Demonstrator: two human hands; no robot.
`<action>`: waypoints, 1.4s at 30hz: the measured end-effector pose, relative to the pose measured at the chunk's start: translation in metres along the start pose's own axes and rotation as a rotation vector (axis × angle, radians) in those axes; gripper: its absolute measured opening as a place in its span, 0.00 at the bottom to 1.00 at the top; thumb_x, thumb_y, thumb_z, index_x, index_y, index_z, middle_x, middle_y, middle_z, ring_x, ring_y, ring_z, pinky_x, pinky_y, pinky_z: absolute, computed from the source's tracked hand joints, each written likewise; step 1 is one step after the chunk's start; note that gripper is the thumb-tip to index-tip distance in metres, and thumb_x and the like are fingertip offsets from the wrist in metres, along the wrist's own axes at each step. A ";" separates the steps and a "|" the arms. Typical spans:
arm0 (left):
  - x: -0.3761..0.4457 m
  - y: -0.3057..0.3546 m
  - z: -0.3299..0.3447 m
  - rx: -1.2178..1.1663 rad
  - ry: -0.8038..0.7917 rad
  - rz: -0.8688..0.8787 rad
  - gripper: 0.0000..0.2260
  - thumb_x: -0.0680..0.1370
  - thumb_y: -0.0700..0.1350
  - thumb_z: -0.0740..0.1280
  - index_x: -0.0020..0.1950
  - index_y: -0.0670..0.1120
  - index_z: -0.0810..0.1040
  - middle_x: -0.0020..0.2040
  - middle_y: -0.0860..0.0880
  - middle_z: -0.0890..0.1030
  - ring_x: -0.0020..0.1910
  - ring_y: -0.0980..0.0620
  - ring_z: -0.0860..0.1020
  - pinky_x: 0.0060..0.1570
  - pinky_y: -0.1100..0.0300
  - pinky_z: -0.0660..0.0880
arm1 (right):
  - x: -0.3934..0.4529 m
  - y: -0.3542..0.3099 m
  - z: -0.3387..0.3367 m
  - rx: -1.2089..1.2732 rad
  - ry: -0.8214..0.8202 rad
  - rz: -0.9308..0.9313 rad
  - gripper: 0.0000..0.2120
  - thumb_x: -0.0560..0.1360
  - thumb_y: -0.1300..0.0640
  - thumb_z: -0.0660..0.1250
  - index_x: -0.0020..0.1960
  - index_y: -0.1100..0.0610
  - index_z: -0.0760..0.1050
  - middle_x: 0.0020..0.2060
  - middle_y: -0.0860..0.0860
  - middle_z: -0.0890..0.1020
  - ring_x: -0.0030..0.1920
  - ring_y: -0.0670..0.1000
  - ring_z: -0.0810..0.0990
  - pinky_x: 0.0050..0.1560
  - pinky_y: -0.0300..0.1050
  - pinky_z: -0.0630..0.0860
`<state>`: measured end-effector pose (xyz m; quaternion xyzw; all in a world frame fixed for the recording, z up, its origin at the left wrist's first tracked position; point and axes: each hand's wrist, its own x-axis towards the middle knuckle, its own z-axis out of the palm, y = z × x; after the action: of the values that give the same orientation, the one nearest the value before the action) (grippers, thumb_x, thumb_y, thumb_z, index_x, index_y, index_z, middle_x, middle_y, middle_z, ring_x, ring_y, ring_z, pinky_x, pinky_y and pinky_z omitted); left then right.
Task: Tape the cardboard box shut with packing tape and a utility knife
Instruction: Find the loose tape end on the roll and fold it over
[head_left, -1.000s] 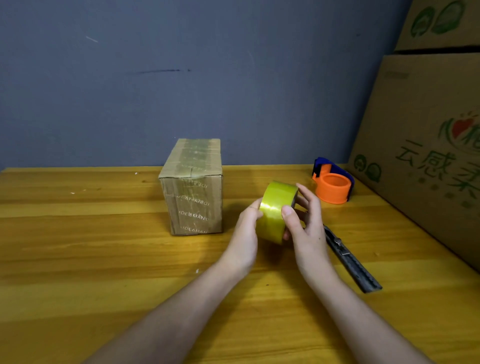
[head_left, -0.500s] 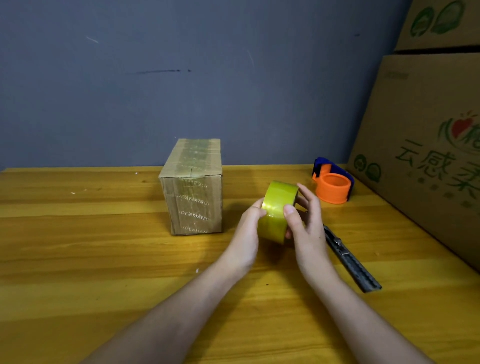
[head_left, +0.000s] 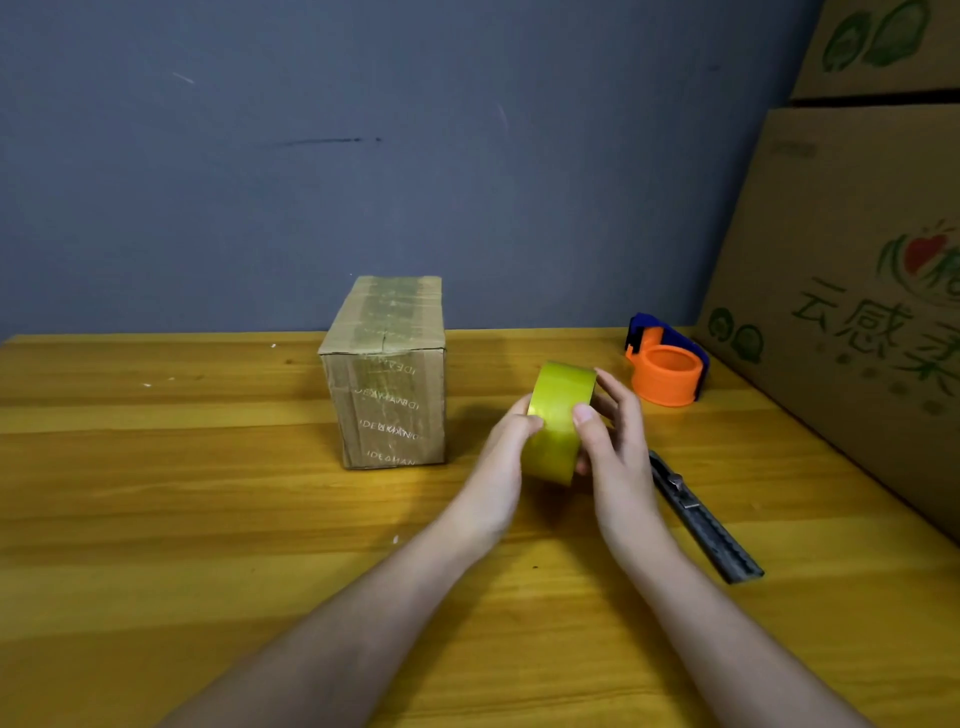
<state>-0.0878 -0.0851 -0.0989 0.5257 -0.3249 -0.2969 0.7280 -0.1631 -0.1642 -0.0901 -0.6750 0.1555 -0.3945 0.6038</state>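
Held the tape (head_left: 558, 421) up off the table (head_left: 156, 519) with both hands, just right of the box (head_left: 387, 374). Left hand (head_left: 501, 457) wrapped on the near side of the roll, thumb on the yellow band. Right hand (head_left: 615, 447) gripped the far side, thumb on top too. Looked like hunting for the loose end. Left the knife (head_left: 701, 519) flat on the table, right of the box, just beside the right wrist. Left the orange holder (head_left: 667, 376) farther back, right of the box. Could miss the end, since shiny tape hides it. Could tear off a thin strip if picked badly. Could bump the knife off the table with the right arm. Could not see the tape end at all. Could not see the roll's hole, or the fingers behind it. Could not tell if the knife blade was out. Could hardly read the words on the box.
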 end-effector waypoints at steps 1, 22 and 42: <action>0.000 -0.002 -0.002 0.022 0.006 0.006 0.24 0.69 0.51 0.60 0.64 0.48 0.74 0.62 0.41 0.77 0.56 0.48 0.76 0.55 0.53 0.71 | 0.000 0.000 0.000 0.003 0.001 -0.004 0.35 0.63 0.35 0.61 0.68 0.44 0.65 0.64 0.48 0.74 0.57 0.49 0.75 0.31 0.27 0.72; 0.007 0.004 -0.001 -0.033 -0.039 -0.031 0.22 0.70 0.43 0.56 0.64 0.47 0.73 0.57 0.43 0.77 0.48 0.50 0.77 0.40 0.65 0.76 | -0.001 -0.004 -0.001 0.009 -0.018 -0.018 0.34 0.62 0.36 0.62 0.67 0.43 0.65 0.63 0.47 0.73 0.55 0.42 0.75 0.32 0.29 0.73; -0.010 0.000 0.004 0.685 0.152 0.267 0.25 0.64 0.56 0.68 0.57 0.54 0.64 0.49 0.49 0.79 0.49 0.44 0.78 0.51 0.47 0.76 | 0.008 0.004 -0.012 -0.295 -0.029 -0.029 0.31 0.71 0.35 0.57 0.71 0.45 0.60 0.68 0.48 0.69 0.67 0.46 0.69 0.64 0.40 0.69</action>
<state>-0.0970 -0.0796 -0.0993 0.7124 -0.4161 -0.0336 0.5642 -0.1655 -0.1788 -0.0921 -0.7641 0.1931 -0.3662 0.4946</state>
